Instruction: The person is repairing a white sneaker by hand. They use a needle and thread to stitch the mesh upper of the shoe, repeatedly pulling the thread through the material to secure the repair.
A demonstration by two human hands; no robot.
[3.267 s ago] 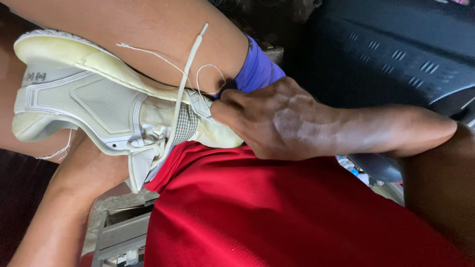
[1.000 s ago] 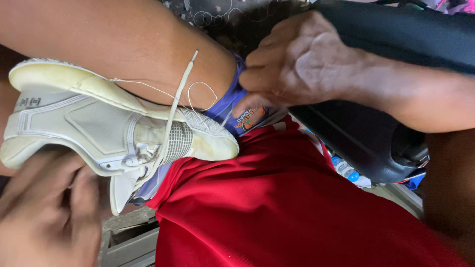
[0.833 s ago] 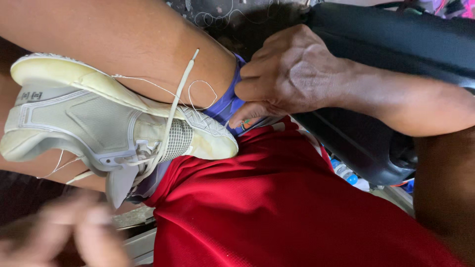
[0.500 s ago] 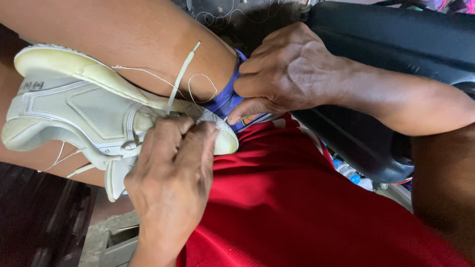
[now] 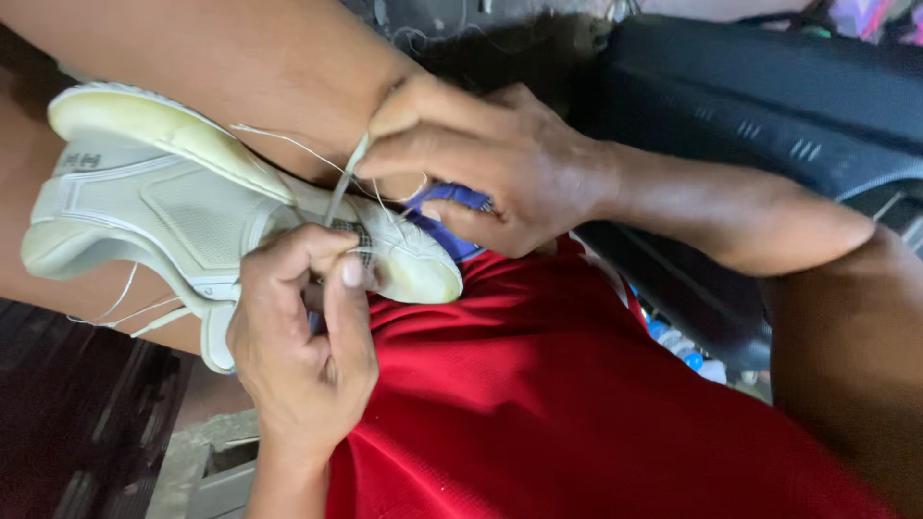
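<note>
While the pale sneaker (image 5: 192, 216) lies on its side across the person's lap, wedged between a bare thigh (image 5: 212, 67) above and the red shorts (image 5: 577, 404) below, both hands work at its toe end. That wedging seems to serve as a clamp: the shoe stays put without either hand having to hold its whole body.

The left hand (image 5: 303, 346) comes up from below, fingers curled shut, thumb and forefinger pinched at the mesh patch near the toe, apparently steadying the upper right where the thread goes in. Whether a needle sits in that pinch I cannot tell; the fingertips hide it.

The right hand (image 5: 481, 168) reaches in from the far side, closed around a flat, pale lace or strip (image 5: 341, 187) that runs down to the toe, and thin white thread (image 5: 288, 144) loops away from its fingers across the yellowed sole edge. Holding the strand taut like this looks meant to keep it clear of the pinch below.

More loose thread (image 5: 120, 303) hangs under the heel end. A bit of purple cloth (image 5: 452, 197) shows beneath the right palm, and a dark padded seat (image 5: 769, 125) sits just behind.
</note>
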